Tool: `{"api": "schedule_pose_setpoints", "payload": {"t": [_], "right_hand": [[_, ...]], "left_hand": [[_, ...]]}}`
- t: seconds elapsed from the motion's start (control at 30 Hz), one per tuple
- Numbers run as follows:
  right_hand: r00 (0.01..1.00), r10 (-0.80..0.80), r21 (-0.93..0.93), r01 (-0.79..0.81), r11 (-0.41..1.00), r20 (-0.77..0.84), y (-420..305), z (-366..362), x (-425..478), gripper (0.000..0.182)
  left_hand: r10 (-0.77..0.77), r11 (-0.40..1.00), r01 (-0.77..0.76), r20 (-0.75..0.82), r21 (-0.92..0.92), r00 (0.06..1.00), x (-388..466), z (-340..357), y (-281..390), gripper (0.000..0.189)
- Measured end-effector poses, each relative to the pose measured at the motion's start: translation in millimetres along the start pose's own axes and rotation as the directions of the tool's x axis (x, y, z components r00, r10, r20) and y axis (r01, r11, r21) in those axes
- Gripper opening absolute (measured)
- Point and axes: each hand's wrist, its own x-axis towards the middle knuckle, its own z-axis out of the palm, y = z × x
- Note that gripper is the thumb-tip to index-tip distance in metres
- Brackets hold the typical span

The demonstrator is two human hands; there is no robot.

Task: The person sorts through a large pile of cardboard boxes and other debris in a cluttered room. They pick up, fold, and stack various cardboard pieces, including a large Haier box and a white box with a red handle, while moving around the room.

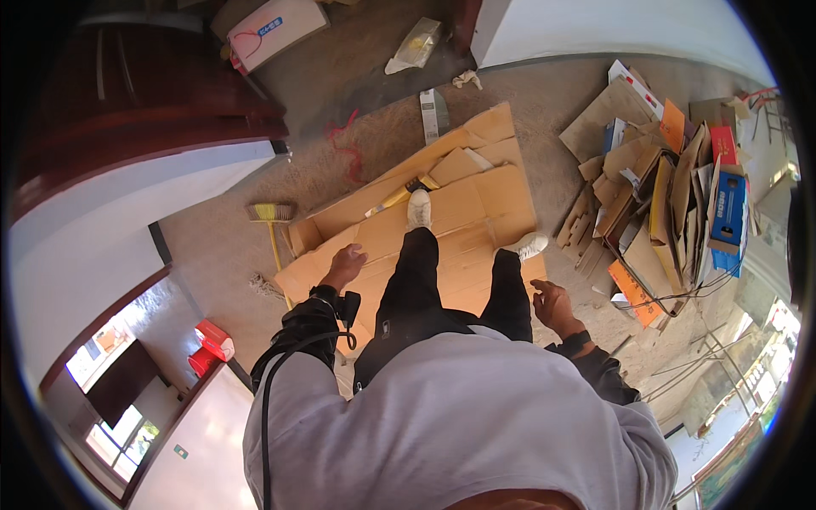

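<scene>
My left hand (pixel 345 264) hangs over the left part of a large flattened cardboard box (pixel 452 210), holding nothing, its fingers loosely curled and apart. On the other side of my legs, my right hand (pixel 552 303) is near the sheet's right edge, also with nothing in it. My white shoes rest on the cardboard, one near its middle and one at its right edge. Just beyond the middle shoe lies a yellow hand saw (pixel 398 195) with a dark grip. A smaller cardboard piece (pixel 451 166) lies beside the saw's handle.
A large heap of folded cardboard boxes (pixel 669 191) stands on the right. To the left lies a broom (pixel 271 213) with a yellow handle. Red string (pixel 350 150), a narrow box (pixel 429 116) and a clear plastic package (pixel 415 44) lie on the floor beyond.
</scene>
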Motion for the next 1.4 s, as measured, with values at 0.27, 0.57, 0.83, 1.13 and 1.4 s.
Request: {"api": "schedule_pose_setpoints", "payload": {"t": [0.27,0.57,0.83,1.13,1.4], "right_hand": [[0.976,-0.208,-0.063,0.212,0.975,0.058,-83,8,129,0.022],[0.89,-0.406,-0.266,0.45,0.852,0.206,-47,36,364,0.019],[0.869,-0.446,-0.249,0.49,0.835,0.214,11,99,482,0.022],[0.999,-0.027,0.002,0.027,1.0,0.018,110,87,404,0.021],[0.936,0.318,0.164,-0.341,0.926,0.153,162,117,299,0.021]], "left_hand": [[-0.003,0.998,0.003,0.0,-0.055,1.0,50,-4,-38,0.045],[0.046,0.911,-0.13,-0.217,-0.391,0.975,185,46,19,0.038],[-0.113,0.741,-0.176,-0.378,-0.648,0.919,356,68,85,0.04],[0.001,0.928,-0.117,-0.311,-0.353,0.95,525,131,110,0.061],[-0.095,0.995,0.083,-0.243,-0.06,0.965,567,142,144,0.064]]}}
